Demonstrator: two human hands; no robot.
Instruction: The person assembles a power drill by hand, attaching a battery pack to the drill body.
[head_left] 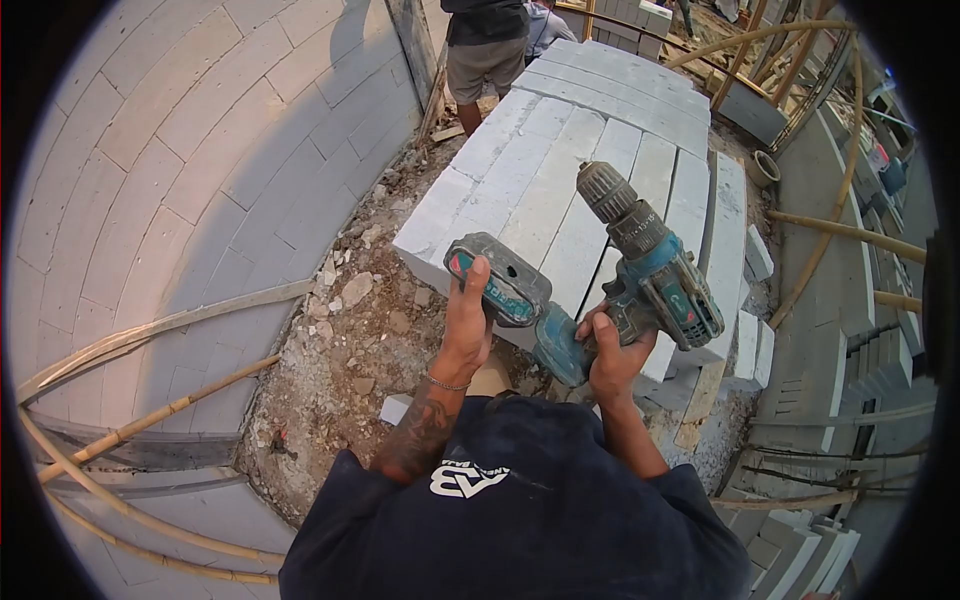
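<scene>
A teal cordless drill (pixel 650 275) is held up in front of me, its chuck (pixel 606 190) pointing up and away with no bit visible in it. My right hand (pixel 610 355) grips the drill's handle. My left hand (pixel 468 320) clasps the battery pack (pixel 497 278) at the foot of the handle, thumb lying over its top. A thin bracelet circles my left wrist, and the forearm is tattooed.
A stack of grey-white blocks (pixel 560 180) lies ahead. Rubble and stone chips (pixel 350 320) cover the ground at left, beside a block wall (pixel 200 150). Bamboo poles (pixel 150 420) cross lower left and right. Another person's legs (pixel 480 70) stand at the far end.
</scene>
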